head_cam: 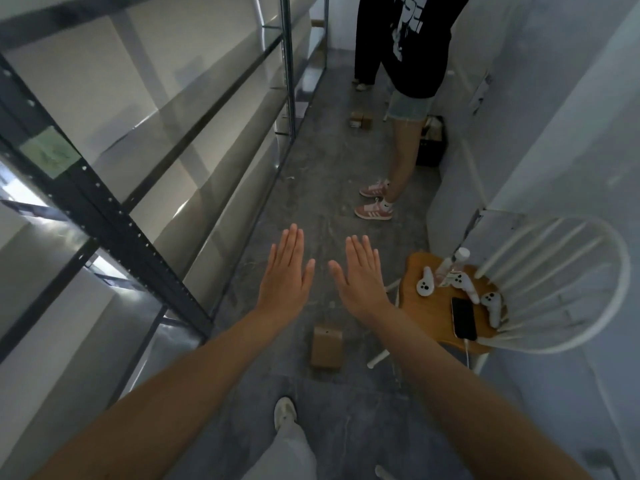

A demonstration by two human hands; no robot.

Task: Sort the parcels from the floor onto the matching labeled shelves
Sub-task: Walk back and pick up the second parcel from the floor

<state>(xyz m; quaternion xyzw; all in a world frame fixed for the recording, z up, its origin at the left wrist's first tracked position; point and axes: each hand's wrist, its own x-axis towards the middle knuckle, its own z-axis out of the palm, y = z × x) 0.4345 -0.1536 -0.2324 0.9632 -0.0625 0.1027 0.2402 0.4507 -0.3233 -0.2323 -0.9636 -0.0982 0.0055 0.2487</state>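
On the left stands a row of metal shelves (104, 209) with dark posts, and one post carries a green label (48, 152); its writing is too blurred to read. Just right of the shelves, both arms reach forward over the grey floor (311, 188). The left hand (285, 275) and the right hand (363, 278) are flat with straight fingers, backs up, side by side but not touching — they hold nothing. Below and between the hands a brown cardboard parcel (326, 346) lies on the floor, near the wearer's white shoe (285, 410). Farther down the aisle some smaller parcels (360, 120) sit on the floor beside the shelves. To their right a person (412, 57) in a black shirt and pink shoes stands, with a black crate (433, 147) behind the legs. At the far right is a white chair (429, 327) with a wooden seat — on it lie white controllers (425, 281), a bottle (453, 259) and a dark phone (463, 318) on a cable.
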